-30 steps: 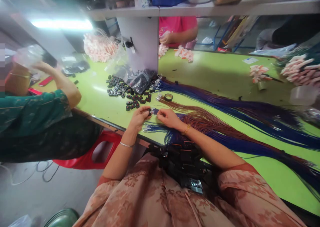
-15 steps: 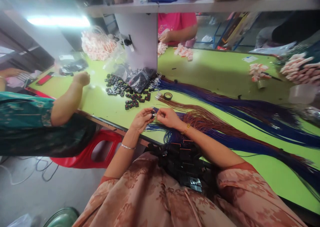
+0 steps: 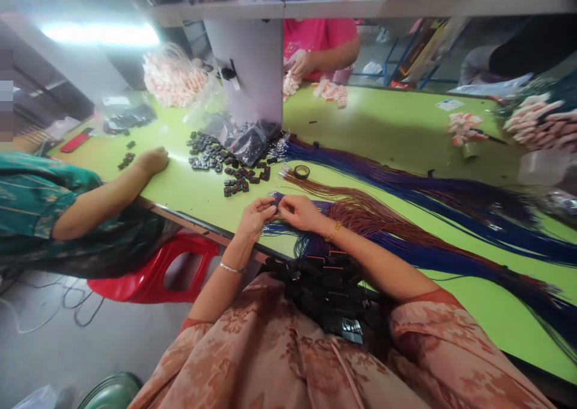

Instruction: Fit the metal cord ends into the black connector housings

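Note:
At the near table edge, my left hand (image 3: 253, 219) pinches a small black connector housing (image 3: 274, 204), mostly covered by the fingertips. My right hand (image 3: 303, 212) meets it from the right, its thumb and forefinger closed on a thin wire whose end is hidden between the fingers. Beneath and beside both hands lie blue wires (image 3: 282, 227) with silver terminals. A bundle of brown wires (image 3: 356, 207) runs off to the right. Beyond my left hand are loose black housings (image 3: 237, 186). Black connectors (image 3: 331, 292) are heaped in my lap.
A roll of black tape (image 3: 302, 172) lies behind the brown wires. Farther back are a plastic bag of black parts (image 3: 250, 144) and a grey upright panel (image 3: 247, 66). A co-worker's arm (image 3: 112, 192) rests on the table at left, above a red stool (image 3: 157, 270).
My hands have come together, closing the gap at the black housing. The co-worker's arm at left came down onto the table, and a few black housings now lie beside it.

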Action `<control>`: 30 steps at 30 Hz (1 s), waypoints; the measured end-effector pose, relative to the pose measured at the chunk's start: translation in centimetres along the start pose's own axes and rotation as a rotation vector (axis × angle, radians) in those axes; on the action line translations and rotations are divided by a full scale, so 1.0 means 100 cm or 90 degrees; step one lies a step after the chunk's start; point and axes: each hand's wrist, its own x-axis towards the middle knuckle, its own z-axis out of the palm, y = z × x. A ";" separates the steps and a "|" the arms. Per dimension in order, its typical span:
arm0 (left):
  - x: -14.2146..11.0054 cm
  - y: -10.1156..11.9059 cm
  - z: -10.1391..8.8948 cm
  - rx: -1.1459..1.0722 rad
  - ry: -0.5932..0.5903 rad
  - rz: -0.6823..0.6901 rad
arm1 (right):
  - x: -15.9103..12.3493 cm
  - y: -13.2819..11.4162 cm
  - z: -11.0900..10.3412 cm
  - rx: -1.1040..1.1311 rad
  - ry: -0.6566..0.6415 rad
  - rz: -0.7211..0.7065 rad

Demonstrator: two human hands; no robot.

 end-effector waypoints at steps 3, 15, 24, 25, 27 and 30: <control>-0.001 -0.003 0.000 0.001 0.036 -0.001 | 0.000 0.000 0.000 0.004 -0.034 -0.011; -0.008 -0.004 -0.007 0.126 0.045 0.045 | 0.011 0.010 -0.018 -0.176 -0.065 0.073; -0.011 -0.002 -0.006 0.155 0.023 0.060 | 0.020 0.022 -0.023 -0.387 -0.155 0.168; -0.010 -0.002 -0.005 0.151 0.020 0.061 | 0.020 0.021 -0.023 -0.394 -0.158 0.165; -0.009 -0.003 -0.004 0.145 0.014 0.060 | 0.019 0.018 -0.023 -0.407 -0.168 0.157; -0.007 -0.005 -0.002 0.137 0.008 0.057 | 0.020 0.016 -0.022 -0.432 -0.189 0.169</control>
